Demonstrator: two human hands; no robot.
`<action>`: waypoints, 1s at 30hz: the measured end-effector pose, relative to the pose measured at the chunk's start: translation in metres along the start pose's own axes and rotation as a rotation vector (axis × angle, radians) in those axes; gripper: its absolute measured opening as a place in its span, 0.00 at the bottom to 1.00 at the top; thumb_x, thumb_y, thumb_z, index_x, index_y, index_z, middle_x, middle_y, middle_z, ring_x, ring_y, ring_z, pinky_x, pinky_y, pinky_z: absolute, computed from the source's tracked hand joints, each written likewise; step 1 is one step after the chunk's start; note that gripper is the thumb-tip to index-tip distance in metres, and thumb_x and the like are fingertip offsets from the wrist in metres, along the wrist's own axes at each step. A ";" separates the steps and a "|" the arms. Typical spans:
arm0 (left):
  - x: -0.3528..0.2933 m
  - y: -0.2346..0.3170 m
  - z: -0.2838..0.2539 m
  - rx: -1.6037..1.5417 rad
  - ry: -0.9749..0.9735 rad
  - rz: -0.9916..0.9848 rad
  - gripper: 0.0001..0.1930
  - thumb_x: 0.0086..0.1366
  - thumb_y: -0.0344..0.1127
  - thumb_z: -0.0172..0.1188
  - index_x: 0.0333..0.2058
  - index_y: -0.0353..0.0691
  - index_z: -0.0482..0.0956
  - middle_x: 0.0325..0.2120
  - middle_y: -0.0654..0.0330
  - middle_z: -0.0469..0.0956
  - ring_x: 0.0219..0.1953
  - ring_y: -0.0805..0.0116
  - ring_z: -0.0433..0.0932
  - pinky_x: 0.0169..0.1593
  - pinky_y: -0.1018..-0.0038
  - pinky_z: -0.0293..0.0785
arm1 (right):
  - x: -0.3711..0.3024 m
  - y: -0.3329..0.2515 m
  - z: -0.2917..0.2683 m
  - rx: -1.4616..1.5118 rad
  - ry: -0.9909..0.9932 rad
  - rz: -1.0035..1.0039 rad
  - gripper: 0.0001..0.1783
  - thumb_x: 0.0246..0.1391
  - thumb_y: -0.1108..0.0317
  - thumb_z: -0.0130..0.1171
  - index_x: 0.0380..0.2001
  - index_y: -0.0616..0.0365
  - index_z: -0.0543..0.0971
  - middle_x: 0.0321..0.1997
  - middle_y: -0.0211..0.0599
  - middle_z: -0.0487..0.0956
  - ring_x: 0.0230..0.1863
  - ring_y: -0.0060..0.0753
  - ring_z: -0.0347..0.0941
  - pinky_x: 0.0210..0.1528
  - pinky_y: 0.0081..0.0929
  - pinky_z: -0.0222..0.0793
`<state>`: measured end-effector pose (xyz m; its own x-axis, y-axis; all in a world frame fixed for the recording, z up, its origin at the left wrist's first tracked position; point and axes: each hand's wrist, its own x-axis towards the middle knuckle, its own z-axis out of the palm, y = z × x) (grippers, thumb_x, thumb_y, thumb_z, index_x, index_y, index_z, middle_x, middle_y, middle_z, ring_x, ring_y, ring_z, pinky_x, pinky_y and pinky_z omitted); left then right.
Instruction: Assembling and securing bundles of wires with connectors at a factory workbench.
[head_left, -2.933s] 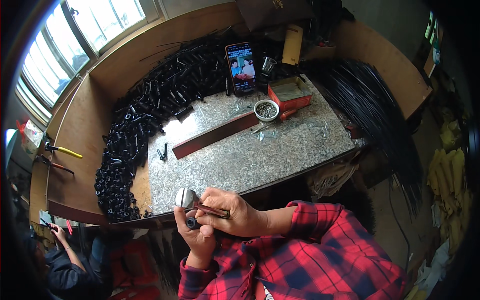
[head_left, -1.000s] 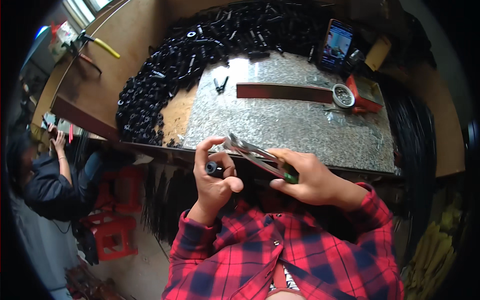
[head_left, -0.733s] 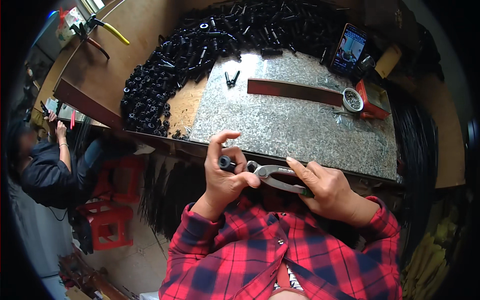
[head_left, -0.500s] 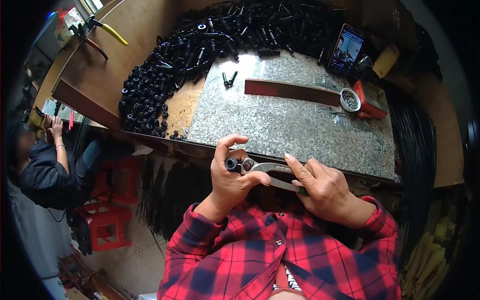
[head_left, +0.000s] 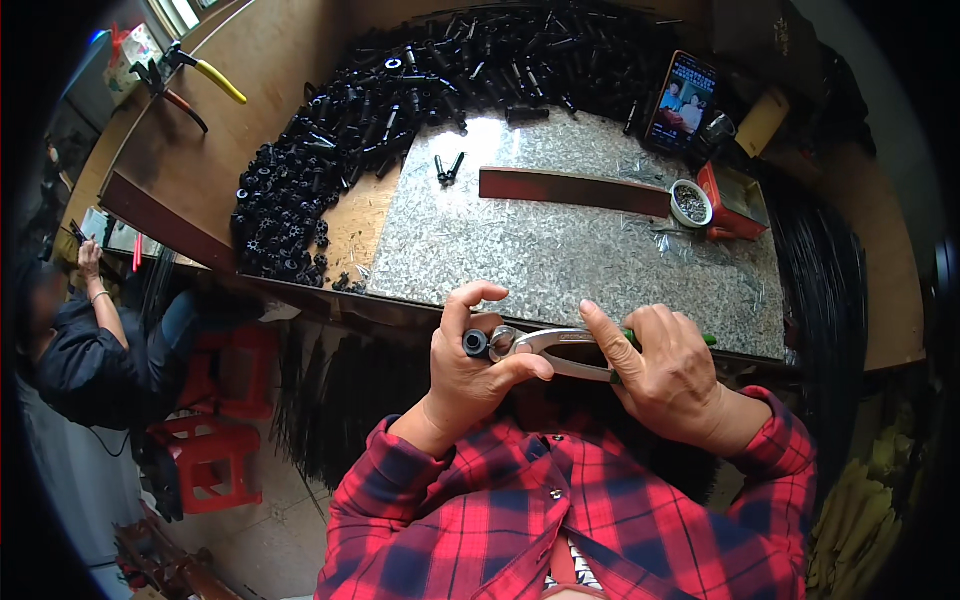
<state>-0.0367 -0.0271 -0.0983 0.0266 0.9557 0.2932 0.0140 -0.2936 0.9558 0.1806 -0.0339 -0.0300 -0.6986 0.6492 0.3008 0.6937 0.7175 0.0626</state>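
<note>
Just in front of the table's near edge, my left hand [head_left: 460,365] is closed around a short black tubular part [head_left: 475,343], its round hollow end showing. Metal pliers [head_left: 552,341] with green handles have their rounded jaws against this part, close by my left thumb. Wrapped on the handles is my right hand [head_left: 668,375], its index finger stretched toward the jaws. Whether the jaws bite on anything small is hidden.
A stone slab [head_left: 560,260] on the table bears a dark flat strip [head_left: 570,190], a white cup of small metal bits [head_left: 690,204] and two black pieces [head_left: 449,168]. Behind lie heaped black parts [head_left: 400,110] and a phone [head_left: 682,103]. A co-worker [head_left: 95,340] sits left.
Both hands and the pliers have shifted slightly right in the view, and more of the green handles shows. The table appears moved slightly left. The co-worker's hand has moved.
</note>
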 end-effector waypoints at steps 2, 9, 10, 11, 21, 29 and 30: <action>0.000 0.000 0.000 0.021 -0.005 0.017 0.40 0.40 0.50 0.75 0.47 0.36 0.63 0.15 0.74 0.62 0.19 0.88 0.59 0.23 0.88 0.50 | 0.000 0.001 -0.002 -0.017 0.000 -0.014 0.40 0.36 0.73 0.58 0.60 0.58 0.65 0.25 0.34 0.62 0.25 0.33 0.63 0.25 0.31 0.59; 0.003 0.002 0.000 -0.021 -0.061 0.027 0.33 0.47 0.40 0.74 0.47 0.35 0.64 0.15 0.74 0.63 0.19 0.88 0.59 0.23 0.87 0.50 | 0.006 0.006 -0.008 0.140 -0.096 0.011 0.38 0.37 0.74 0.57 0.58 0.59 0.67 0.23 0.35 0.63 0.23 0.34 0.65 0.23 0.33 0.62; 0.003 0.000 0.000 -0.027 -0.069 0.028 0.33 0.47 0.40 0.74 0.47 0.35 0.64 0.15 0.74 0.63 0.19 0.88 0.59 0.23 0.87 0.50 | 0.006 0.006 -0.009 0.226 -0.124 0.030 0.37 0.37 0.75 0.57 0.58 0.59 0.67 0.23 0.36 0.63 0.23 0.34 0.65 0.23 0.33 0.62; 0.003 -0.003 0.000 -0.008 -0.072 0.032 0.32 0.48 0.38 0.74 0.47 0.35 0.63 0.16 0.74 0.64 0.20 0.88 0.59 0.23 0.87 0.51 | 0.005 0.005 -0.009 0.219 -0.126 0.040 0.37 0.37 0.75 0.57 0.58 0.59 0.67 0.23 0.36 0.63 0.23 0.34 0.65 0.23 0.33 0.62; 0.005 -0.009 -0.006 -0.020 -0.063 0.013 0.33 0.45 0.36 0.75 0.47 0.37 0.64 0.21 0.72 0.65 0.20 0.87 0.60 0.24 0.88 0.54 | 0.002 0.006 0.002 0.190 -0.121 0.068 0.34 0.42 0.72 0.56 0.58 0.59 0.67 0.24 0.39 0.67 0.23 0.37 0.69 0.24 0.33 0.66; 0.013 -0.011 -0.009 -0.031 -0.027 -0.020 0.45 0.37 0.50 0.78 0.48 0.38 0.62 0.16 0.72 0.65 0.19 0.86 0.63 0.23 0.87 0.52 | 0.004 0.009 -0.001 0.140 -0.011 0.043 0.35 0.45 0.68 0.57 0.61 0.55 0.64 0.26 0.38 0.66 0.26 0.35 0.67 0.27 0.32 0.65; 0.014 -0.010 -0.009 -0.036 -0.038 -0.012 0.45 0.36 0.52 0.78 0.49 0.38 0.61 0.15 0.72 0.65 0.19 0.85 0.63 0.22 0.87 0.52 | 0.001 0.010 -0.003 0.152 -0.039 0.046 0.35 0.46 0.68 0.56 0.61 0.54 0.64 0.26 0.38 0.66 0.25 0.35 0.68 0.26 0.32 0.65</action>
<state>-0.0451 -0.0111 -0.1036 0.0650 0.9575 0.2811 -0.0210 -0.2803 0.9597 0.1873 -0.0274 -0.0260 -0.6748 0.6896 0.2630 0.6930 0.7146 -0.0956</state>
